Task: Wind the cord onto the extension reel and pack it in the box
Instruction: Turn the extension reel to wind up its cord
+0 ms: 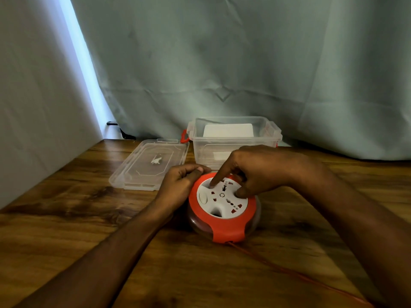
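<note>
A round extension reel (224, 213), orange frame around a white socket face, lies flat on the wooden table (66, 218). My left hand (180, 185) grips its left rim. My right hand (255, 172) rests on the socket face, index finger tip pushed into a recess at the upper left, thumb pressing the right side. An orange cord (289, 272) leaves the reel's near edge and runs to the lower right, out of the frame. Behind the reel stands a clear plastic box (233, 141) with red latches, open, with something white inside.
The box's clear lid (149, 165) lies flat on the table, left of the box. A grey-green curtain (222, 63) hangs right behind the table, and a pale wall stands at the left.
</note>
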Demonstrator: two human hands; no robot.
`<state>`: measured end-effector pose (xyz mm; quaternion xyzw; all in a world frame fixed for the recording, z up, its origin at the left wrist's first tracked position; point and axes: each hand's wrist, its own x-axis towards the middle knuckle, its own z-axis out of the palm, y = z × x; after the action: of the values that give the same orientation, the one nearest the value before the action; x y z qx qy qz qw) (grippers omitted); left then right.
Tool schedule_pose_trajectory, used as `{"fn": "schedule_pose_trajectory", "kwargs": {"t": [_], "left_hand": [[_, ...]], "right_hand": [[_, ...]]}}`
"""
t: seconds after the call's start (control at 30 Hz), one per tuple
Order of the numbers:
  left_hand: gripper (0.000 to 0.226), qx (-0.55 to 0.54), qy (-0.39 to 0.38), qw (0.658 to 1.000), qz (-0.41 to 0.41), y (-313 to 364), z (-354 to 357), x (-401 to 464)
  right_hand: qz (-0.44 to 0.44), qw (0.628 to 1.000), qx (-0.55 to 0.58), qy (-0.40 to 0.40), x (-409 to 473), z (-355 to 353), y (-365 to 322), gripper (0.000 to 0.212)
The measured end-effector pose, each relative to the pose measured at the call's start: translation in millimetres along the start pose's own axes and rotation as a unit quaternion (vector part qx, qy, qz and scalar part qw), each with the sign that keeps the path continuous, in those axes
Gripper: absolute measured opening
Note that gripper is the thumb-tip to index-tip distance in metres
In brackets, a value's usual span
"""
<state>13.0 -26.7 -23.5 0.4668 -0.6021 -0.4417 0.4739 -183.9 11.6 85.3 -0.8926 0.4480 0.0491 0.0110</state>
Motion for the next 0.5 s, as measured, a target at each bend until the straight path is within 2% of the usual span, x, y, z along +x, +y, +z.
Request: {"fn": "schedule_pose_trajectory", "kwargs": {"t": [0.13, 0.5], "left_hand": [[0.026, 0.012, -0.021, 1.000, 0.014, -1.2, 0.8, -0.2], [0.027, 0.011, -0.015, 1.000, 0.024, -0.6, -0.1, -1.4]], "right_hand": [[-0.004, 1.000, 0.006, -0.024, -0.3, 0.2, -0.3, 0.062], [0.032, 0.999, -0.015, -0.014, 1.8, 3.1, 2.5, 0.063]]}}
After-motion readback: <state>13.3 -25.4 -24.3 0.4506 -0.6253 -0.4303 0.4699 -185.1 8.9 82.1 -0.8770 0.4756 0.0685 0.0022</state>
